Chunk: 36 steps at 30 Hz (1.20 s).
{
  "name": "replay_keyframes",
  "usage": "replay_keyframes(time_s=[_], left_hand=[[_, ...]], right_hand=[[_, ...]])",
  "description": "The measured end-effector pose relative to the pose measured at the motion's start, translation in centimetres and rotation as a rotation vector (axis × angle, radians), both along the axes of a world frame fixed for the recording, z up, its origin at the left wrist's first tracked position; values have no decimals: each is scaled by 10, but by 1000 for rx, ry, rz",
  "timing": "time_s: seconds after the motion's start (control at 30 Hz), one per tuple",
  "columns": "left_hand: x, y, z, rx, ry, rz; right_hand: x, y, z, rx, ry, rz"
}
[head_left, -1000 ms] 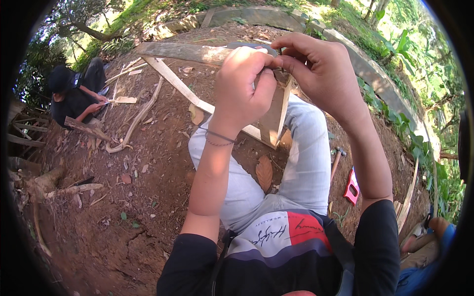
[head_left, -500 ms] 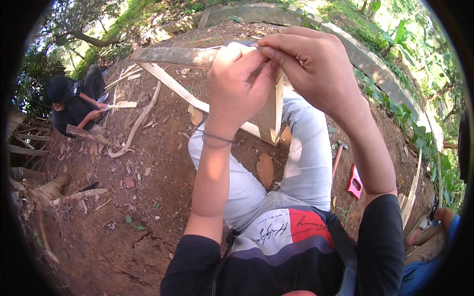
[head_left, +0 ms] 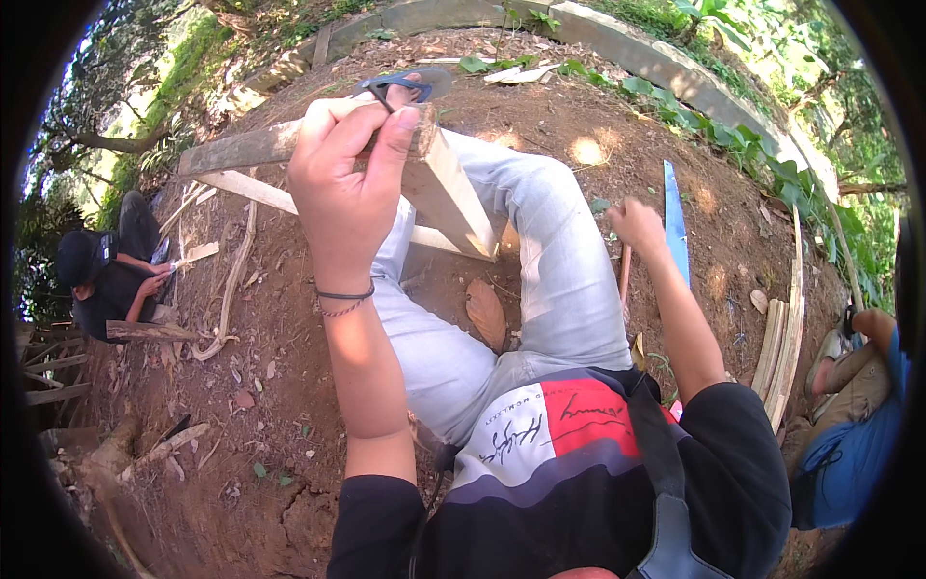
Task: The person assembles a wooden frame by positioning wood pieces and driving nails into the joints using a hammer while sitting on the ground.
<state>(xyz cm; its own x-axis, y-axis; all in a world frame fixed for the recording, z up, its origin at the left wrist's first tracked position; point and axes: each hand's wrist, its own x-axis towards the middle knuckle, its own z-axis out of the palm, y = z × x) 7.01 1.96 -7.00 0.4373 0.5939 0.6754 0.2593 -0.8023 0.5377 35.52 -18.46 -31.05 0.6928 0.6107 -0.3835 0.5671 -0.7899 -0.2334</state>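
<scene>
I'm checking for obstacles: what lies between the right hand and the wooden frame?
The head view shows the right leg, in pale jeans, plus a little brown soil, between the right hand and wooden frame.

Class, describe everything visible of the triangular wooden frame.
The triangular wooden frame shows a weathered grey-brown board, a paler, slanting board and a narrow pale strip. The wood looks bare. It is over brown soil; light-blue jeans hide part of the strip. The bare left hand covers part of the weathered board near its corner with the paler one; contact is unclear.
</scene>
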Motion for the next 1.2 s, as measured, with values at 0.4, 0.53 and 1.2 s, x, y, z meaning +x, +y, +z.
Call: replay_keyframes(time_s=[0.4, 0.53, 1.2], left_hand=[[-6, 5, 1, 22, 28, 23], [-19, 1, 3, 123, 49, 46], [-16, -2, 3, 111, -28, 26]], right_hand=[[24, -75, -110, -125, 378, -198], [30, -30, -16, 491, 885, -433], [-94, 73, 369, 633, 218, 744]])
